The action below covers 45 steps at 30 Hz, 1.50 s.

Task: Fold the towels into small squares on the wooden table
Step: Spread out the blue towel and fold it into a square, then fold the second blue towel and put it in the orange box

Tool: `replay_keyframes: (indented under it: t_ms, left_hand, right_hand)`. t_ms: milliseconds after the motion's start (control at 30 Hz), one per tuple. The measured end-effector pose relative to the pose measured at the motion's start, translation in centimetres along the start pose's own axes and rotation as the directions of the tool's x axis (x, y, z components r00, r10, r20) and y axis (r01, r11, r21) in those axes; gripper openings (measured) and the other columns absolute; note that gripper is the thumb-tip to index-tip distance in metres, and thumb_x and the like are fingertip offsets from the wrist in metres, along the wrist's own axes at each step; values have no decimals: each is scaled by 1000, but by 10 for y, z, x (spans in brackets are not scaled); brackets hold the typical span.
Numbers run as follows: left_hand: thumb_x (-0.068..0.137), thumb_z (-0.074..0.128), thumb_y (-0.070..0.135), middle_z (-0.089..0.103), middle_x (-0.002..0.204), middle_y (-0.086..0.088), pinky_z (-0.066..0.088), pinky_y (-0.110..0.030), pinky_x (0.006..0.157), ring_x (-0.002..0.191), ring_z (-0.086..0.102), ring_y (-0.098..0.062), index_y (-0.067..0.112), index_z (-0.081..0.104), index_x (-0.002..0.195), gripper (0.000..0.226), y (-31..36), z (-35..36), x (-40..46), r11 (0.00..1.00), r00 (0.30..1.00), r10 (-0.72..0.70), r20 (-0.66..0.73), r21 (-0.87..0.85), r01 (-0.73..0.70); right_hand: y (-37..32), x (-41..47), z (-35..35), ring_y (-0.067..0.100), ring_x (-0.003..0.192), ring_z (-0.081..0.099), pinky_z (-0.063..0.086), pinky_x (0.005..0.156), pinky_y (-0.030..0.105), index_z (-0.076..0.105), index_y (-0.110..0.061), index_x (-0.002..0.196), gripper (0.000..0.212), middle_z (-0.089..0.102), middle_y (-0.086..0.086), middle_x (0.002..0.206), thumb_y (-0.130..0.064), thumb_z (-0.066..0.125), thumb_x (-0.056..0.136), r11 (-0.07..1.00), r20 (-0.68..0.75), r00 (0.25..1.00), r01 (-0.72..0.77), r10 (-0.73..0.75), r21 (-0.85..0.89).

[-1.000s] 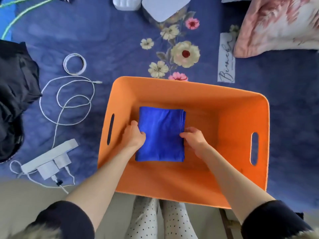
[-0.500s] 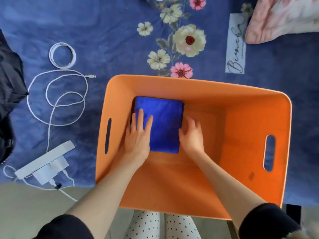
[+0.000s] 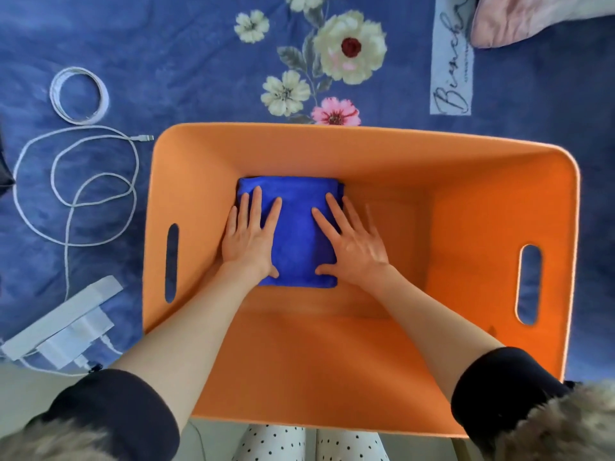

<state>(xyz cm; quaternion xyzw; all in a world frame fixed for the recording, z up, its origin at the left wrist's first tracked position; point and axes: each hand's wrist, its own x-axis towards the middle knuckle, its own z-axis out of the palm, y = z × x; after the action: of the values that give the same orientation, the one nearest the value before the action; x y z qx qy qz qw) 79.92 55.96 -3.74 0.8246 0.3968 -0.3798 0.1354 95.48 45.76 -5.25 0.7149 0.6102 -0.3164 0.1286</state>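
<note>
The blue towel (image 3: 298, 234) lay folded into a small square at the bottom of the orange bin (image 3: 466, 201), pushed up against the far wall, just past the fingertips. A second before, it sat nearer the middle of the bin floor, and both hands held it by its side edges with curled fingers. Half a second before, only the left hand lay flat on it. Now both hands were flat on top. The left hand (image 3: 248, 239) pressed down on the left part of the towel, with its fingers straight and spread, holding nothing. The right hand (image 3: 352, 246) pressed on the right part the same way, with its outer fingers hanging over the towel's edge onto the bin floor.

This looked like the towel was already folded and was being patted down into its place. So this towel seemed done, and the next job was likely to fetch another one.

To the left of the left hand, outside the bin, a white cable (image 3: 76, 191) lay looped on the flowery blue bedsheet (image 3: 186, 61).
</note>
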Motion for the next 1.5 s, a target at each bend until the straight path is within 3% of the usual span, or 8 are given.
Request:
replay_keyframes:
  t_ms: [133, 333, 567, 700, 867, 1000, 1200, 1500]
  left_hand:
    - [80, 65, 47, -23, 154, -11, -1, -44, 116, 143, -16, -27, 23, -7, 149, 103, 4, -18, -17, 993, 1000, 20, 22, -113, -17]
    - [96, 45, 28, 9, 157, -7, 8, -44, 117, 145, 3, -22, 17, 29, 144, 52, 26, -41, -83, 927, 982, 100, -160, -344, -151]
    - [96, 46, 22, 31, 151, -9, 16, -44, 115, 143, 19, -25, 12, 40, 139, 45, 58, -105, -160, 842, 919, 77, -387, -468, -268]
    - [96, 48, 19, 38, 147, -9, 22, -34, 113, 139, 29, -24, 10, 43, 137, 43, 72, -144, -199, 785, 817, 200, -541, -410, -464]
    - [96, 47, 21, 41, 144, -2, 29, -29, 108, 135, 34, -16, 15, 44, 138, 43, 99, -173, -231, 695, 702, 403, -587, -303, -652]
    - [96, 47, 21, 43, 143, -1, 26, -28, 109, 134, 35, -15, 15, 44, 137, 42, 138, -186, -254, 595, 574, 607, -551, -164, -787]
    - [95, 48, 22, 47, 140, -6, 28, -32, 110, 131, 41, -19, 14, 46, 136, 41, 192, -174, -300, 299, 248, 888, -386, 78, -951]
    - [89, 59, 14, 57, 128, -14, 41, -38, 100, 119, 54, -29, 6, 55, 127, 40, 221, -93, -413, -192, -215, 974, -68, 250, -949]
  right_hand:
    - [-9, -19, -20, 26, 145, -6, 13, 115, 48, -4, -30, 149, 89, -14, 1, 158, -48, 57, 86, 978, -5, 997, -77, 79, 194]
    - [-8, -99, -65, 28, 138, 26, 26, 109, 44, 20, -20, 148, 61, 29, 9, 150, -33, 47, 95, 829, -103, 929, -263, 356, 494]
    - [-5, -211, -118, 31, 118, 50, 42, 94, 41, 41, -13, 139, 46, 51, 10, 134, -22, 49, 94, 757, -342, 788, -225, 512, 613]
    - [0, -268, -139, 33, 114, 50, 40, 89, 44, 40, -17, 139, 46, 51, 8, 134, -24, 47, 94, 747, -393, 699, -308, 598, 589]
    - [6, -335, -137, 29, 122, 46, 38, 95, 41, 34, -15, 143, 52, 44, 6, 140, -29, 48, 95, 634, -357, 559, -444, 748, 632]
    - [-7, -395, -120, 26, 124, 45, 36, 97, 39, 30, -17, 145, 53, 42, 3, 141, -32, 44, 96, 468, -300, 372, -544, 879, 697]
    - [-65, -473, -76, 34, 104, 60, 47, 84, 43, 50, -9, 133, 51, 60, 10, 121, -32, 51, 88, 169, -205, -6, -538, 979, 825]
    - [-217, -562, 6, 21, 127, 43, 34, 102, 38, 32, -18, 144, 53, 43, 2, 142, -34, 45, 96, -283, 108, -405, -400, 908, 872]
